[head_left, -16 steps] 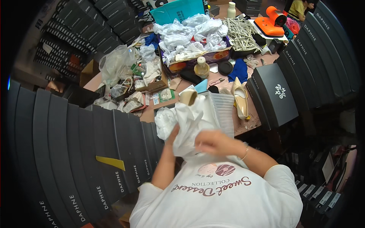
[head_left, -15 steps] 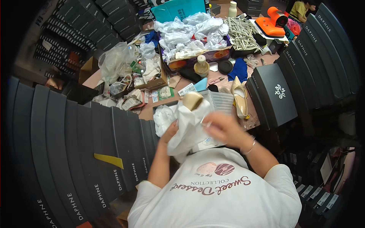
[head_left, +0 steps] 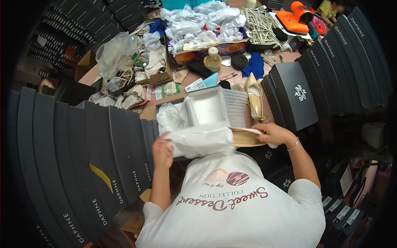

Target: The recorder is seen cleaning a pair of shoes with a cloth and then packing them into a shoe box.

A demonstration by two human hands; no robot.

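Observation:
A beige shoe [head_left: 245, 137] lies crosswise in front of my chest, its left part covered by thin white wrapping [head_left: 198, 139]. My right hand [head_left: 276, 134] grips the shoe's bare right end. At the other end, my left hand [head_left: 162, 152] pinches the edge of the wrapping, slightly blurred. Just beyond them stands an open shoebox [head_left: 208, 106] with a white interior. Crumpled white paper [head_left: 168, 118] sits to its left, and ribbed white padding [head_left: 236, 108] to its right. A second beige shoe [head_left: 255, 99] rests on the table, toe pointing away.
Tall rows of dark shoeboxes [head_left: 78, 153] flank me on the left, and more boxes [head_left: 295, 97] on the right. Farther back are a bin of white plastic [head_left: 202, 29], a pile of pale sticks [head_left: 262, 27], a glue bottle [head_left: 212, 60] and an orange device [head_left: 295, 18].
The shoe and wrapping have swung from upright to level, nearer my chest. My right hand has moved right onto the shoe's end; my left hand has shifted left. The box interior is now uncovered.

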